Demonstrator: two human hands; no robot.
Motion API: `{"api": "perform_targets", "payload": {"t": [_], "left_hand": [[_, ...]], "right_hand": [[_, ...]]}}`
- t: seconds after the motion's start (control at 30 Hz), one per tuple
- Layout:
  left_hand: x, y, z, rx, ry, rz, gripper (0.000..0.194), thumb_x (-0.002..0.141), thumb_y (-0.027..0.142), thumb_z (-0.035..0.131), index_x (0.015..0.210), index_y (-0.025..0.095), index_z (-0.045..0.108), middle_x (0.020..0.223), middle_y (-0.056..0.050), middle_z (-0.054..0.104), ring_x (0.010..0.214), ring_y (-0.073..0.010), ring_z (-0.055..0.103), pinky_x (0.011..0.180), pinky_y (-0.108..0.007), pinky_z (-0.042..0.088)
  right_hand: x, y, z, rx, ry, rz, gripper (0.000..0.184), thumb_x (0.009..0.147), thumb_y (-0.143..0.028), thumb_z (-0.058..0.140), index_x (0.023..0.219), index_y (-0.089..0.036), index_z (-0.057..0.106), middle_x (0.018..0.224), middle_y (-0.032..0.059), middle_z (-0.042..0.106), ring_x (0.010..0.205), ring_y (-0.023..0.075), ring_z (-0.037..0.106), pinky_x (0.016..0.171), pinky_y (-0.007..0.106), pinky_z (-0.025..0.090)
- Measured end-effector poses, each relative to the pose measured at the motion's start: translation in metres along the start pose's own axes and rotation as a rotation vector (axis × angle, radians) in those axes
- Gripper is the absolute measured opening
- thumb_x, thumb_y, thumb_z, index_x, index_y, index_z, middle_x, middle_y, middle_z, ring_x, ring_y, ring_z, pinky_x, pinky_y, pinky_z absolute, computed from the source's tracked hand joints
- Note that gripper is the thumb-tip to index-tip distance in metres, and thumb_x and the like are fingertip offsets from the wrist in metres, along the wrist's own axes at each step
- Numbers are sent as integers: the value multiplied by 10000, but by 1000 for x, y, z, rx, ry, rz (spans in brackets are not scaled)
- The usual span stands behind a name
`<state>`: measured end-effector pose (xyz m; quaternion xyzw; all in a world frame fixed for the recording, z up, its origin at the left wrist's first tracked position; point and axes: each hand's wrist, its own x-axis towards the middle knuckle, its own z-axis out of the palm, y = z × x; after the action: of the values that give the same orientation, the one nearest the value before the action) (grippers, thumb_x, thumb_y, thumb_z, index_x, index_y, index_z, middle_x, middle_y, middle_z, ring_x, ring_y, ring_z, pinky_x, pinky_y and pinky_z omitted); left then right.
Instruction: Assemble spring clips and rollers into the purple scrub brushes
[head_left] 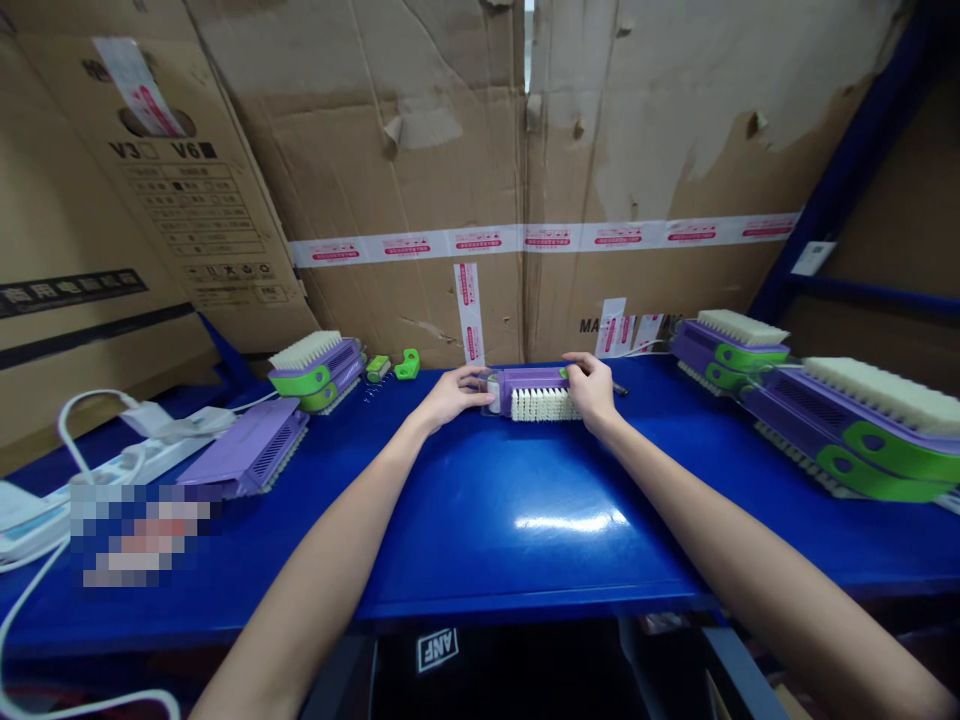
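Observation:
A purple brush point(536, 379) with cream bristles lies on its side across the far part of the blue table, bristles facing me. My left hand point(452, 398) closes its thumb and fingers on the brush's clear, whitish left end. At the other end, my right hand point(592, 390) is wrapped round the purple body beside a small green part, hiding that end. A thin dark object point(619, 390) sticks out just right of my right hand; its kind is unclear.
Purple-and-green brushes stand in stacks at the left point(319, 375) and right point(862, 420). A purple brush point(247, 445) lies bristles down near a white power strip point(150, 445) with cables. Small green parts point(407, 365) sit at the back, against a cardboard wall point(420, 160).

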<state>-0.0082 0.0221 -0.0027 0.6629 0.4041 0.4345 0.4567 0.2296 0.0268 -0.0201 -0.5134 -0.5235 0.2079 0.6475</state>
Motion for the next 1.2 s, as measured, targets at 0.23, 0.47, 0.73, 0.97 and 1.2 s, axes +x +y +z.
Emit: {"api": "perform_targets", "payload": {"t": [0.23, 0.47, 0.73, 0.97, 1.2], "left_hand": [[1, 0, 1, 54, 26, 15, 552, 551, 148, 813, 1062, 106, 610, 899, -89, 686, 878, -212, 644, 857, -434, 492], [1, -2, -3, 28, -63, 7, 595, 563, 184, 807, 1125, 111, 625, 965, -110, 708, 957, -246, 650, 927, -451, 461], [0, 0, -5, 19, -117, -17, 653, 611, 197, 770, 1224, 108, 565, 1066, -132, 692, 1051, -267, 617, 964, -457, 430], [-2, 2, -4, -21, -162, -8, 602, 621, 177, 753, 1188, 105, 565, 1078, -145, 680, 1047, -258, 616, 967, -446, 424], [-2, 2, 5, -38, -67, 45, 617, 595, 168, 765, 1177, 104, 573, 1094, -147, 671, 1028, -251, 621, 956, -443, 432]], "right_hand": [[-1, 0, 1, 2, -42, -14, 323, 648, -247, 455, 882, -169, 664, 798, 61, 667, 763, 226, 593, 755, 363, 448], [-1, -4, -2, 87, -147, -12, 335, 629, -257, 462, 883, -174, 664, 789, 45, 662, 783, 220, 581, 769, 356, 435], [-2, -6, -3, 80, -190, -30, 339, 649, -277, 443, 871, -179, 680, 857, 47, 676, 826, 212, 574, 800, 357, 427], [-3, -7, -2, 100, -179, -33, 346, 634, -277, 443, 870, -172, 673, 752, 30, 637, 738, 194, 548, 725, 331, 417], [-5, -11, -1, 129, -123, -27, 338, 638, -275, 443, 868, -162, 664, 794, 44, 651, 752, 194, 555, 729, 328, 416]]}}
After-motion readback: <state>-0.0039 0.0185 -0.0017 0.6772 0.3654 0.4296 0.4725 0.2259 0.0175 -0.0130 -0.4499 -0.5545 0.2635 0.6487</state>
